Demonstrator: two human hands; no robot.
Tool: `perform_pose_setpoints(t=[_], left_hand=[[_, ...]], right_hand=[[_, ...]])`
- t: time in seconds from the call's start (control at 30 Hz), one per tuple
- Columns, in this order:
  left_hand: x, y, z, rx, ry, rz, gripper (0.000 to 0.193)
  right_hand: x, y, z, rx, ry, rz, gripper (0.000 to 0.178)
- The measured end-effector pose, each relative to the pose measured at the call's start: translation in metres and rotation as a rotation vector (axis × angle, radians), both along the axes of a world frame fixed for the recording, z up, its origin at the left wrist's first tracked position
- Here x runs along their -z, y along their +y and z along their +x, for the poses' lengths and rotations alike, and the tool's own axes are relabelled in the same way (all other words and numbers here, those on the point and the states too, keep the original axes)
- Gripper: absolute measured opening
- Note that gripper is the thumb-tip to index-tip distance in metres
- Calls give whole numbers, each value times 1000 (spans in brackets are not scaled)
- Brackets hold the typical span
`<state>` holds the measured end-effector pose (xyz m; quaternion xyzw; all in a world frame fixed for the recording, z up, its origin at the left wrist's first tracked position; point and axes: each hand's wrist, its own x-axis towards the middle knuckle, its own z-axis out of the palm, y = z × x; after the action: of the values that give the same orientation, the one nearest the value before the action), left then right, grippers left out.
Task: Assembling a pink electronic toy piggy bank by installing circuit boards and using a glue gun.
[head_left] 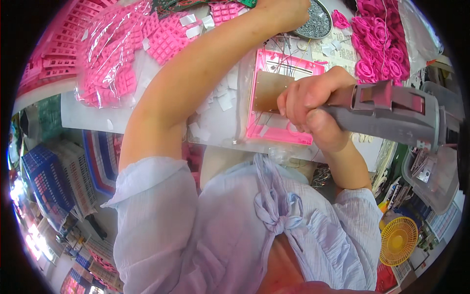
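My right hand is wrapped round a grey electric screwdriver, whose tip is out of sight. Beneath that hand lies a pink plastic casing with a brown board and thin wires in it. My left arm stretches across the table, and my left hand is at a round dish of small metal screws. Its fingers are curled at the dish's edge, and whatever they pinch is hidden. Pink keypads lie beyond the left forearm.
A clear bag of pink keypads sits at the left. Coiled pink cords are piled at the far right. White paper scraps are scattered beside the casing. Below the table stand a blue basket and a yellow basket.
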<state>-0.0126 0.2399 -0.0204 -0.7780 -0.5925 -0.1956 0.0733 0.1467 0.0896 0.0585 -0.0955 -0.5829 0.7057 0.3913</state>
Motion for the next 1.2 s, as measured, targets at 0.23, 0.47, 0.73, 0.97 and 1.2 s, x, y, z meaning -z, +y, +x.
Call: perform_pose_setpoints(t=[0.23, 0.47, 0.73, 0.97, 1.2], left_hand=[[-42, -69, -21, 191, -412, 93, 26], [-35, -194, -49, 230, -356, -23, 10], [-33, -236, -28, 198, -733, -154, 17], [-25, -238, -24, 123, -589, 41, 19], [-47, -259, -30, 11, -511, -141, 30]], right_hand=[[-13, -9, -4, -75, -177, 122, 24], [-2, 5, -11, -77, -53, 164, 22], [-32, 10, -15, -83, 77, 144, 30], [-29, 12, -22, -96, 119, 169, 26], [10, 38, -39, -59, 160, 152, 9]])
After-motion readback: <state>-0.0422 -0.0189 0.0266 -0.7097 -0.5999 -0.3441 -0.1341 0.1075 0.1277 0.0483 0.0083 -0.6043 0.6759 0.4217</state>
